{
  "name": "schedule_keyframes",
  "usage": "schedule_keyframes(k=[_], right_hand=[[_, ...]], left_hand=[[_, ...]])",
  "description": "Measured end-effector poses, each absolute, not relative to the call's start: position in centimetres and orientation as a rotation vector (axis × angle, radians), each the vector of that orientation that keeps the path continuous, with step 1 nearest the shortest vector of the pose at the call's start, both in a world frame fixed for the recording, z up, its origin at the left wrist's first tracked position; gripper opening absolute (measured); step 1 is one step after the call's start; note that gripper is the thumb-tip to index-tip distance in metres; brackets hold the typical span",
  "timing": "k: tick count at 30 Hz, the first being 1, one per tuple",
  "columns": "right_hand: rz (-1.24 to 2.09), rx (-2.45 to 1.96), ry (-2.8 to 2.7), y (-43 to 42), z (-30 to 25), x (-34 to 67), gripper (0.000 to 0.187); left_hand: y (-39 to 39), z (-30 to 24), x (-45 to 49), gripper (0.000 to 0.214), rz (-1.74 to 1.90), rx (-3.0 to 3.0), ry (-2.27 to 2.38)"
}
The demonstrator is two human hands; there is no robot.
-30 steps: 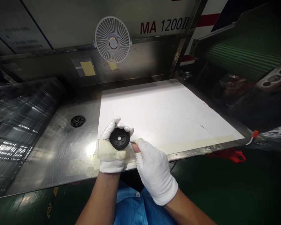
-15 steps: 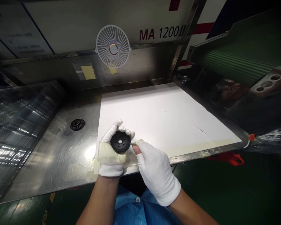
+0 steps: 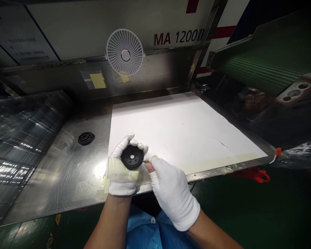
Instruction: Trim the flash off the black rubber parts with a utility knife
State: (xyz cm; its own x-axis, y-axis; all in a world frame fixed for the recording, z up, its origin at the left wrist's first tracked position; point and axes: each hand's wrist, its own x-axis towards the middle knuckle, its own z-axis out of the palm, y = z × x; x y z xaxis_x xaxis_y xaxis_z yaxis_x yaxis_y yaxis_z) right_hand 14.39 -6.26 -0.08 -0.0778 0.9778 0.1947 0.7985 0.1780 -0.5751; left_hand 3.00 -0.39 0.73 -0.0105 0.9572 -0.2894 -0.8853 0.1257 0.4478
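1. Holding: left hand (image 3: 123, 169), gloved, fingers curled round the black disc (image 3: 132, 157). The disc is up off the surface (image 3: 62, 173), over the near-left corner of the white sheet (image 3: 184, 128).
2. Right hand (image 3: 171, 193), also gloved, pinches a thin tool (image 3: 145, 160) btwn thumb & forefinger, w/ the tip at the disc's right rim. Tool type: can't tell, too small.
3. Risk, as I judge it: tip skids off the rim & jabs the left fingertips (image 3: 142, 148). They wrap the edge just beside it w/ only cloth glove over them.
4. Risk: too hard a push could tilt the disc in the grip or pop it out. It's near the surface's front edge, so it might end up on the floor.
5. Risk: tip digs in & scores the rim.
6. Second disc (image 3: 86, 138) lies well apart on bare metal to the left.
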Motion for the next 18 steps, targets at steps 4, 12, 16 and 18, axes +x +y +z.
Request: schedule_keyframes(k=[4, 12, 16, 18], right_hand=[[0.395, -1.694, -1.924, -6.0, 0.0, 14.3, 0.019], [0.838, -1.503, -1.691, -6.7, 0.1, 14.2, 0.030], [1.275, -1.244, -1.146, -6.6, 1.4, 15.3, 0.045], [1.433, -1.130, -0.876, -6.9, 2.3, 15.9, 0.053]], left_hand=[[-0.4, 0.8, 3.1, 0.009, 1.468, 0.127, 0.599], [-0.7, 1.3, 2.9, 0.012, 1.526, 0.158, 0.734], [-0.6, 1.7, 2.2, 0.015, 1.571, 0.131, 0.798], [0.0, 1.4, 1.5, 0.013, 1.563, 0.054, 0.812]])
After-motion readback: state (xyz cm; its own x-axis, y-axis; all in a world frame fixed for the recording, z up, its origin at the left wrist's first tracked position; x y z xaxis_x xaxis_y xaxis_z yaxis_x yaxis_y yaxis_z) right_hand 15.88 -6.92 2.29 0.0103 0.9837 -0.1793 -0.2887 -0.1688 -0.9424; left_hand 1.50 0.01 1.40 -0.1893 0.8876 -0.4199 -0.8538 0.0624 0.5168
